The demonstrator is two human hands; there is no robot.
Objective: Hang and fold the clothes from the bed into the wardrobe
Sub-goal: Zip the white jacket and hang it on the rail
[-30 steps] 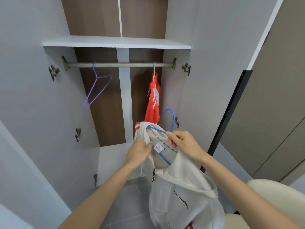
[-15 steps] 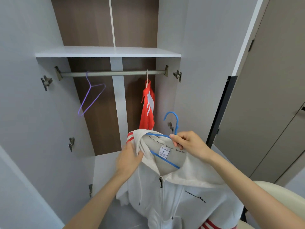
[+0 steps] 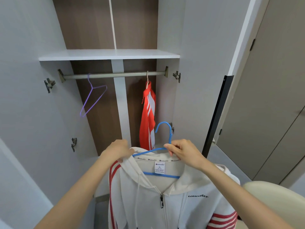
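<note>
**Head view: hoodie (image 3: 165, 205) on blue hanger (image 3: 162, 175), held before the open wardrobe (image 3: 85, 30)**

The wardrobe has a brown back panel split by a white strip, and pale grey sides. One white shelf (image 3: 109, 54) runs across it, with one metal rail (image 3: 115, 74) just below. Both grey doors stand open: the left door (image 3: 24, 96) and the right door (image 3: 206, 63). Four hinges (image 3: 49, 84) show, two on each side. A taupe room door (image 3: 280, 113) stands further right, some cream furniture (image 3: 272, 195) sits at the lower right, and a strip of grey floor (image 3: 100, 214) shows low down.

There are three hangers. A bare purple hanger (image 3: 92, 100) hangs on the left of the rail. A pale hanger (image 3: 147, 76) on the right of the rail carries a red jacket (image 3: 147, 116) with white stripes. The blue one sits inside the hoodie's neck, with its hook well below the rail.

There are two garments — the jacket on the rail and the white hoodie, which is zipped and has red sleeve stripes. The hoodie hangs in front of the wardrobe, on no rail.

The left hand (image 3: 118, 150) has its fingers curled round the hoodie's shoulder edge at the hanger's left end. The right hand (image 3: 184, 152) pinches the blue wire at the base of the hook — thumb and fingers closed on it.
</note>
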